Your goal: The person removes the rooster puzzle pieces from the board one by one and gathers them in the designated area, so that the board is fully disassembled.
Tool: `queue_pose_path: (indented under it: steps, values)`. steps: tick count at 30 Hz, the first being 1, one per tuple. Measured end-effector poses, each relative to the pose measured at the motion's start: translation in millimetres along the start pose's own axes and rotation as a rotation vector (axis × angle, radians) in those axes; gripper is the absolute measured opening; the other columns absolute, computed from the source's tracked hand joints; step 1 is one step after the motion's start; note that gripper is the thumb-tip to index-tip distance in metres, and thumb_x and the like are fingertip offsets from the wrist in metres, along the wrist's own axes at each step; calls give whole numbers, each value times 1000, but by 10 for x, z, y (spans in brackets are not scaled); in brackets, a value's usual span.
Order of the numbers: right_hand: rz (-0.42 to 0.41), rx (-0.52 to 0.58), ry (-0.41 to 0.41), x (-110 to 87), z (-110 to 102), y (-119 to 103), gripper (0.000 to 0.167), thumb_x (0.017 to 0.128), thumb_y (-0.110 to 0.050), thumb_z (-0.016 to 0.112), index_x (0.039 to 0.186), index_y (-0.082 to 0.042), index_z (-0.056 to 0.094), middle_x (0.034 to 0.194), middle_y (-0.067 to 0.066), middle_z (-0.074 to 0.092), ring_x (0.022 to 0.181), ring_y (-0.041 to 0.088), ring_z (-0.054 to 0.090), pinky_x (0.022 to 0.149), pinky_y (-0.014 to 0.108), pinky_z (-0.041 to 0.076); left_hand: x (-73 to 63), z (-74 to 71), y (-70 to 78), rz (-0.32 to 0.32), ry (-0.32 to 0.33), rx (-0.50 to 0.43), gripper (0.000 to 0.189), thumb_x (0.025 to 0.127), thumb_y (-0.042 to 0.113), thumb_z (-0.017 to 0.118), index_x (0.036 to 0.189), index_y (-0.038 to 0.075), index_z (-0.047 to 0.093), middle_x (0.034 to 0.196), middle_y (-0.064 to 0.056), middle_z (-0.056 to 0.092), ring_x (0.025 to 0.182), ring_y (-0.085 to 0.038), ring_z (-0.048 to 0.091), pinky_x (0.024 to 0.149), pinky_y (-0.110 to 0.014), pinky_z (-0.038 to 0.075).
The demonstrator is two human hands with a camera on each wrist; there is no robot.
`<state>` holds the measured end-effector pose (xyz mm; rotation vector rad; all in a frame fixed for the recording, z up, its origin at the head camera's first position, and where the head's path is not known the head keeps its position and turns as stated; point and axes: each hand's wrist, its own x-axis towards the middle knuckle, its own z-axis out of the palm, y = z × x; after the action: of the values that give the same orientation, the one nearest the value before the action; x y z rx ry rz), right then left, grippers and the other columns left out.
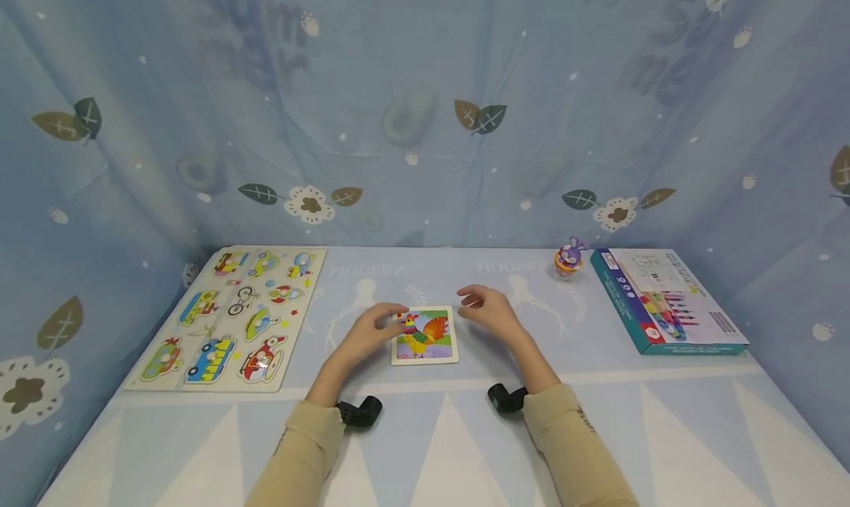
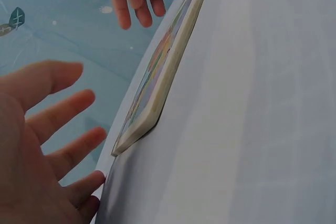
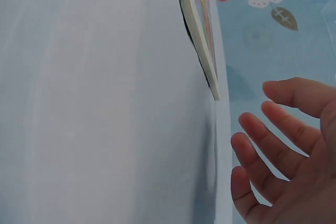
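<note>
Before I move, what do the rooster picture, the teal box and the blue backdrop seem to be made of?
Rooster picture: probably wood or thick board, smoothly printed, judging by its pale, solid edge. Box: likely smooth printed cardboard, given flat sides, crisp corners. Backdrop: apparently matte fabric, from soft creases.

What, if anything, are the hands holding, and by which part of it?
Nothing is held: the left hand and right hand are both empty, at either side of the rooster board.
</note>
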<state>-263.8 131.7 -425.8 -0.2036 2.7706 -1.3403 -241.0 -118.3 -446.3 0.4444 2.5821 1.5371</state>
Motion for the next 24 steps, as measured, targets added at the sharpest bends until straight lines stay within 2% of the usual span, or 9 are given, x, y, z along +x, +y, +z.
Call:
queue_pose_path:
  steps: [4,6,9,15,24]
  values:
    - [0,-21,-43,51,71,4,26,81,-14,69,105,-8,65,91,6,64,83,20,57,71,32,48,-8,3,-25,79,-66,110,41,81,21,68,119,8,63,136,-17,46,135,-40,24,107,-58,17]
    - [-2,-33,-67,68,98,7,23,79,-14,70,102,-8,66,87,4,62,77,19,54,66,30,45,-13,4,-32,98,-86,169,43,78,23,70,118,10,64,138,-17,45,137,-42,17,107,-60,11]
    - [-5,-62,-114,87,131,12,24,77,-16,72,100,-10,66,84,4,58,74,18,50,63,28,41,-17,7,-35,103,-113,235,46,75,26,73,118,12,64,140,-15,43,138,-41,14,106,-60,9]
    - [-50,-190,-203,125,164,15,31,75,-25,75,102,-15,66,89,5,55,79,19,48,65,31,39,-32,9,-36,85,-146,287,45,71,25,77,114,14,66,143,-13,38,139,-38,11,107,-59,6]
    - [-33,-246,-255,152,149,-64,30,74,-23,76,101,-16,64,89,6,52,80,20,47,64,30,37,-38,15,-18,88,-149,306,45,72,24,77,114,14,66,143,-13,39,139,-38,12,108,-58,7]
